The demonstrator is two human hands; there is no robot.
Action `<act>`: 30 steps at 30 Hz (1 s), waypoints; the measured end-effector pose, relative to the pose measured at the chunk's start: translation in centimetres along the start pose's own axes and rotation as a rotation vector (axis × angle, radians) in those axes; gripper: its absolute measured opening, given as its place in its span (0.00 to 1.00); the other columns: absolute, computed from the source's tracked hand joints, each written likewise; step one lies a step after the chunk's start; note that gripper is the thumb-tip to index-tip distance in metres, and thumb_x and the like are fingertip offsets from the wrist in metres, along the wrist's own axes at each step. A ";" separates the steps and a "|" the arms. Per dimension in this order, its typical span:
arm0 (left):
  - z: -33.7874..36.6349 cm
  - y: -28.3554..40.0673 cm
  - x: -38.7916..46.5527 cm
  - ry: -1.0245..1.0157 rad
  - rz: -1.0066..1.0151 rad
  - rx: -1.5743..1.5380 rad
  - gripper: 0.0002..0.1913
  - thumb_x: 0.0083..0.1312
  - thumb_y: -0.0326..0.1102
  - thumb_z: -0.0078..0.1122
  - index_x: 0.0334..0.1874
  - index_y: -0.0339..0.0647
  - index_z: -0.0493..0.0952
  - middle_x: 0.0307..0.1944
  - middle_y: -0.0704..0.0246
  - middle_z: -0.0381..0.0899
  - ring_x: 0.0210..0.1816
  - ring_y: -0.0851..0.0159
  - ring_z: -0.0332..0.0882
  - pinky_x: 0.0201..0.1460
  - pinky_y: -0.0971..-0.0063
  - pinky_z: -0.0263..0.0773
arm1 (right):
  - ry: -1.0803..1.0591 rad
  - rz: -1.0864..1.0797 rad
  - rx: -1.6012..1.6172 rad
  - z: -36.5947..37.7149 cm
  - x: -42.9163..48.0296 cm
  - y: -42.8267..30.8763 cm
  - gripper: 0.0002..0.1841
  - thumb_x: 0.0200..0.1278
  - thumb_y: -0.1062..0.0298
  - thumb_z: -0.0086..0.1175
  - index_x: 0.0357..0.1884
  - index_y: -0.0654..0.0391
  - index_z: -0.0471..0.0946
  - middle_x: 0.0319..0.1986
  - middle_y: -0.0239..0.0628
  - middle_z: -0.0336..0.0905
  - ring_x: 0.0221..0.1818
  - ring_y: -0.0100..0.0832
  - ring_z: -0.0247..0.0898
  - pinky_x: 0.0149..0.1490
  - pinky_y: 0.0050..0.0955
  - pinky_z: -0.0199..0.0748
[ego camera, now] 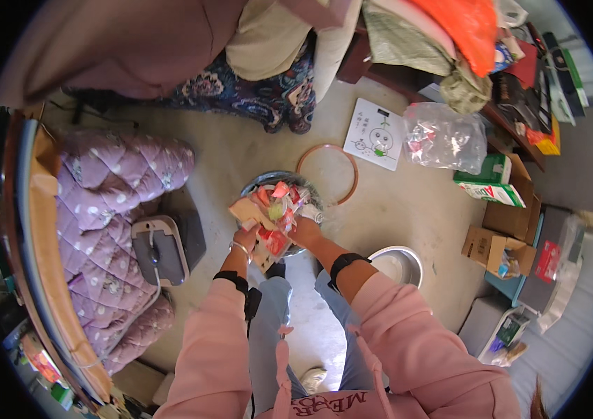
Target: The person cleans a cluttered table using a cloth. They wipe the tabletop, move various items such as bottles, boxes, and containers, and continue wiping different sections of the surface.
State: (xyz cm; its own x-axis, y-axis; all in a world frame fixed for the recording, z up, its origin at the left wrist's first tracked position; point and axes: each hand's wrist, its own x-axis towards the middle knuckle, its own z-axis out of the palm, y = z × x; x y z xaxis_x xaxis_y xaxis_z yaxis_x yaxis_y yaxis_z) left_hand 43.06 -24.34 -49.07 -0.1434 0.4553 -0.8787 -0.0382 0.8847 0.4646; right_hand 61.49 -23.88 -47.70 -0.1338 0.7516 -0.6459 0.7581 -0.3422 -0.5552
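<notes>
A round bin (245,184) with a dark rim stands on the floor before my feet, heaped with packaging waste (279,207). Red and clear plastic wrappers lie in the heap, with a tan cardboard piece (248,210) tilted over its left side. My left hand (245,239), with a bracelet at the wrist, is curled on waste at the near left edge. At the near right, my right hand (305,233) reaches into the heap with bent fingers; what it grips is hidden. A red wrapper (274,242) lies between the hands.
An orange-brown ring (357,180) lies beyond the bin, near a white scale (372,135) and a clear plastic bag (446,137). A steel basin (417,266) sits right of my legs. Cardboard boxes (503,249) line the right side; a purple quilted cover (110,209) is at left.
</notes>
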 end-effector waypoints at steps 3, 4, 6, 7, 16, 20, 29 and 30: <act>1.7 -2.8 2.9 0.048 0.079 -0.246 0.17 0.59 0.51 0.56 0.34 0.42 0.74 0.19 0.75 0.69 0.18 0.71 0.69 0.20 0.73 0.66 | 0.050 -0.028 -0.032 1.0 1.7 0.7 0.25 0.49 0.54 0.54 0.44 0.63 0.71 0.38 0.55 0.73 0.44 0.51 0.70 0.49 0.41 0.68; 2.1 -3.7 3.2 0.108 -0.042 -0.300 0.20 0.60 0.52 0.54 0.42 0.42 0.69 0.28 0.71 0.72 0.23 0.68 0.72 0.24 0.71 0.69 | 0.058 -0.037 0.058 1.1 1.6 0.7 0.28 0.51 0.53 0.53 0.50 0.64 0.68 0.43 0.57 0.71 0.48 0.51 0.68 0.51 0.40 0.67; 2.8 -4.8 3.3 0.090 0.004 -0.505 0.25 0.61 0.52 0.52 0.54 0.45 0.60 0.41 0.66 0.74 0.34 0.64 0.76 0.31 0.65 0.73 | -0.020 -0.050 0.193 1.4 1.2 0.4 0.32 0.51 0.60 0.54 0.57 0.65 0.61 0.50 0.59 0.66 0.53 0.52 0.63 0.56 0.39 0.63; 3.3 -5.1 3.2 0.046 0.058 -0.598 0.26 0.62 0.50 0.51 0.57 0.47 0.57 0.45 0.64 0.74 0.39 0.63 0.77 0.35 0.62 0.74 | -0.014 -0.051 0.204 1.4 0.8 0.2 0.34 0.51 0.63 0.53 0.60 0.65 0.58 0.53 0.60 0.63 0.56 0.52 0.60 0.58 0.39 0.61; 4.6 -2.3 -1.0 0.447 0.108 0.600 0.43 0.57 0.40 0.56 0.65 0.26 0.38 0.64 0.43 0.46 0.65 0.46 0.51 0.66 0.66 0.52 | -0.003 -0.120 0.056 0.0 -1.7 -1.0 0.34 0.49 0.70 0.51 0.61 0.65 0.56 0.60 0.60 0.52 0.64 0.53 0.47 0.66 0.36 0.51; 1.5 -1.6 -3.0 0.215 0.147 0.782 0.26 0.60 0.42 0.51 0.56 0.31 0.62 0.57 0.44 0.61 0.57 0.46 0.63 0.58 0.63 0.62 | 0.065 -0.199 0.106 -1.2 -3.8 0.3 0.25 0.48 0.69 0.52 0.52 0.62 0.64 0.48 0.57 0.66 0.54 0.52 0.60 0.57 0.40 0.60; -12.9 -4.7 -24.8 0.212 0.178 0.960 0.21 0.65 0.47 0.35 0.39 0.39 0.76 0.43 0.57 0.77 0.46 0.50 0.75 0.49 0.58 0.68 | -0.305 -0.450 -0.583 -12.7 -15.6 3.1 0.22 0.55 0.49 0.46 0.20 0.58 0.78 0.24 0.50 0.76 0.30 0.51 0.72 0.40 0.47 0.69; -14.9 -6.2 -27.9 0.296 0.188 0.964 0.21 0.64 0.48 0.37 0.32 0.38 0.77 0.37 0.55 0.78 0.41 0.49 0.76 0.43 0.59 0.70 | -0.436 -0.290 -0.635 -14.5 -16.8 2.7 0.22 0.55 0.48 0.46 0.22 0.57 0.79 0.25 0.49 0.77 0.30 0.51 0.73 0.40 0.47 0.69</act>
State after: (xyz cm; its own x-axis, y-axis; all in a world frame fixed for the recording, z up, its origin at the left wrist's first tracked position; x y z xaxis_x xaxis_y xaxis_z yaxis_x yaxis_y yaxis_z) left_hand 32.54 -44.03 -25.79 -0.3078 0.6676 -0.6779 0.8023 0.5651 0.1922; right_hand 75.07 -29.22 -30.76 -0.5162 0.4299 -0.7408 0.8547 0.3144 -0.4132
